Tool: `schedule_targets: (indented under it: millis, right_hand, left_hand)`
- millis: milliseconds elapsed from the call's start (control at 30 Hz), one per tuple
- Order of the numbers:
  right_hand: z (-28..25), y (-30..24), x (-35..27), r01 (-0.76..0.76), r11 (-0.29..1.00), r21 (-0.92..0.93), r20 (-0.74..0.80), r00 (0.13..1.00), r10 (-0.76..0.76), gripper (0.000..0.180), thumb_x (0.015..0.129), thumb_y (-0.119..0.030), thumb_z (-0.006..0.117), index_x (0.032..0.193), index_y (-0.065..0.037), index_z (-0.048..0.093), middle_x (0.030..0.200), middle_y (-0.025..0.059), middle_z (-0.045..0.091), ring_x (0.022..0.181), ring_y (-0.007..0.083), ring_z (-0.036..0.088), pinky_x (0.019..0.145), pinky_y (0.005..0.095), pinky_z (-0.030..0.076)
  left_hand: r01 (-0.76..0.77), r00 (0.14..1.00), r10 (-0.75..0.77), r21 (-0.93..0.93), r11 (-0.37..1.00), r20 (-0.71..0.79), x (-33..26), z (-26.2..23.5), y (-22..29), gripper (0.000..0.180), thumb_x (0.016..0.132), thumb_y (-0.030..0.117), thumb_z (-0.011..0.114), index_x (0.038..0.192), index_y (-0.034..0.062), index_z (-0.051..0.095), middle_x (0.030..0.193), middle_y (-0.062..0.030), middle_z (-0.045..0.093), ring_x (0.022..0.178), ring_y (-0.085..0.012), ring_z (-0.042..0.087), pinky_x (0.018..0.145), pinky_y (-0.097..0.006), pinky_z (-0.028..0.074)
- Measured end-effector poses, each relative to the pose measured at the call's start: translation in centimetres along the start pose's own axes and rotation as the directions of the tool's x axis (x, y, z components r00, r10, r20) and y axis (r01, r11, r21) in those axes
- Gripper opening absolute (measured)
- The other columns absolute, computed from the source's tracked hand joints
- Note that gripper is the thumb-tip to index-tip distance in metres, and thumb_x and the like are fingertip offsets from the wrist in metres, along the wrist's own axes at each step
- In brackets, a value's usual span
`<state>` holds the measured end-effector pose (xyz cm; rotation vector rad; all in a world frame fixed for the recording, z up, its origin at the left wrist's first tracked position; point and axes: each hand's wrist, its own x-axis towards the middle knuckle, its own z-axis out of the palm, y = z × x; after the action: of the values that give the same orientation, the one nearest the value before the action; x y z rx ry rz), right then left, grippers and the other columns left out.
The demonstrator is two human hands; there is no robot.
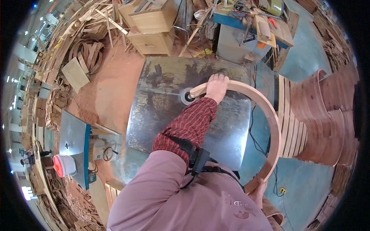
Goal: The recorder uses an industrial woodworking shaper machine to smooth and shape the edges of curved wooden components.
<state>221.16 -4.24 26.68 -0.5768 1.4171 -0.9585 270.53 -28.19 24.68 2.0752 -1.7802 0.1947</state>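
A curved wooden piece, bent in roughly a half ring, lies partly over the dark metal machine table and sweeps out past its right edge. My left hand, in a red and black checked sleeve, is wrapped over the piece near its far end. That end sits right beside a small round spindle set in the tabletop; whether they touch I cannot tell. Down at the lower right, close to my body, my right hand grips the other end of the curve, and my body hides part of it.
Curved wooden panels and slatted pieces stand at the right. A cluttered bench with tools is at the back. Wooden drawer boxes stand behind the table. At left are a second metal table and a white bucket. Cables cross the floor.
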Motion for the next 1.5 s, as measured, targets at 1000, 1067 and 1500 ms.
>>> schedule_targets:
  millis: [1000,1067,1500]
  right_hand:
    - [3.9,0.5,-1.3,0.003,0.986,-0.166,0.010,1.000,-0.002,0.052,0.104,-0.049,0.058,0.126,-0.002,0.060,0.098,0.0014,0.058,0.088,0.0132,0.056,0.077,0.0295,0.048]
    - [4.1,0.6,-1.3,0.011,0.980,-0.200,0.012,1.000,-0.009,0.053,0.105,-0.049,0.056,0.126,-0.001,0.060,0.099,0.0011,0.058,0.089,0.0128,0.056,0.078,0.0292,0.047]
    - [6.5,1.1,0.7,0.208,0.828,-0.521,0.105,0.978,-0.180,0.055,0.107,-0.046,0.053,0.117,0.007,0.064,0.097,0.0059,0.062,0.089,0.0133,0.055,0.077,0.0319,0.048]
  left_hand:
    - [0.162,0.984,-0.170,0.147,0.976,0.048,-11.3,-7.3,-7.8,0.030,0.089,0.022,0.070,0.114,0.0087,0.063,0.127,-0.0108,0.065,0.128,-0.0308,0.058,0.106,-0.046,0.048]
    - [0.173,0.982,-0.183,0.181,0.968,0.043,-12.1,-7.6,-8.6,0.029,0.089,0.023,0.070,0.113,0.0088,0.063,0.125,-0.0104,0.065,0.126,-0.0300,0.060,0.104,-0.046,0.050]
    - [0.348,0.917,-0.383,0.246,0.905,0.113,-16.9,-11.7,-12.2,0.022,0.093,0.028,0.068,0.105,0.0107,0.061,0.107,-0.0101,0.068,0.102,-0.0313,0.070,0.083,-0.047,0.058]
